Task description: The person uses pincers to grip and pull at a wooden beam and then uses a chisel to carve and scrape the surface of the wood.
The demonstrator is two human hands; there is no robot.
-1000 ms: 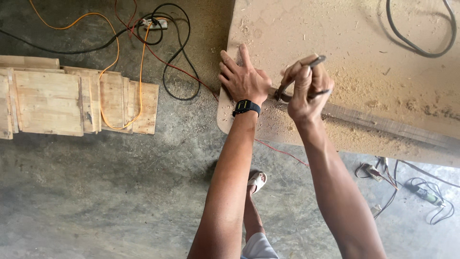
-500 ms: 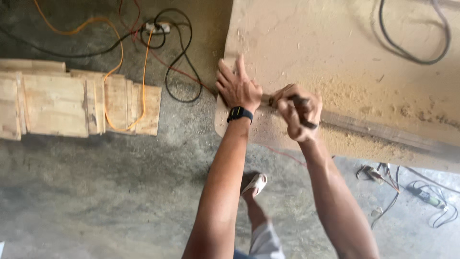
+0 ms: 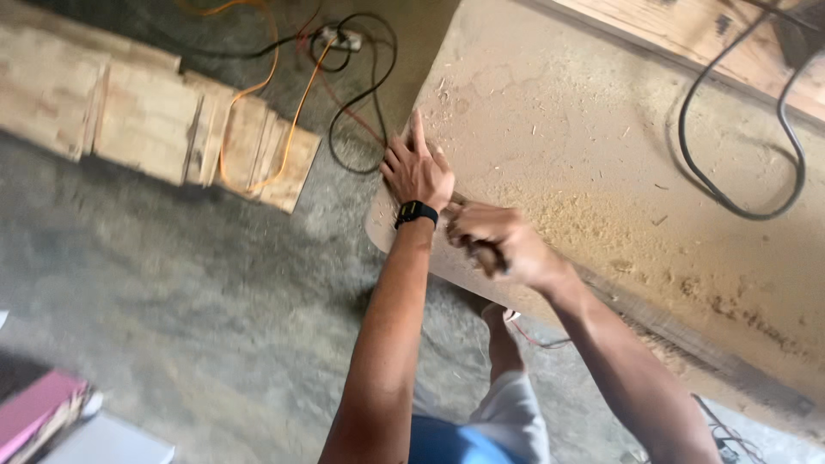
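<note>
My left hand (image 3: 418, 170), with a black watch on the wrist, lies flat with fingers spread on the near corner of a large sawdust-covered wooden board (image 3: 601, 146). Just right of it, my right hand (image 3: 494, 241) is closed in a fist around a slim dark tool (image 3: 488, 256). Only a short blurred piece of the tool shows under the fingers. The fist sits at the board's front edge, almost touching my left wrist. Motion blur hides the tool's tip.
A black cable (image 3: 730, 185) loops over the board's right part. On the concrete floor (image 3: 172, 301) lie pale wooden planks (image 3: 146, 116), orange and black cables (image 3: 344, 94) and a power strip (image 3: 337, 38). A pink flat object (image 3: 34, 412) sits bottom left. My foot (image 3: 503, 318) stands below the board.
My right hand has turned over and closed tighter on the tool, dropping toward the board's front edge. The left hand stays flat on the corner. The view has shifted and tilted.
</note>
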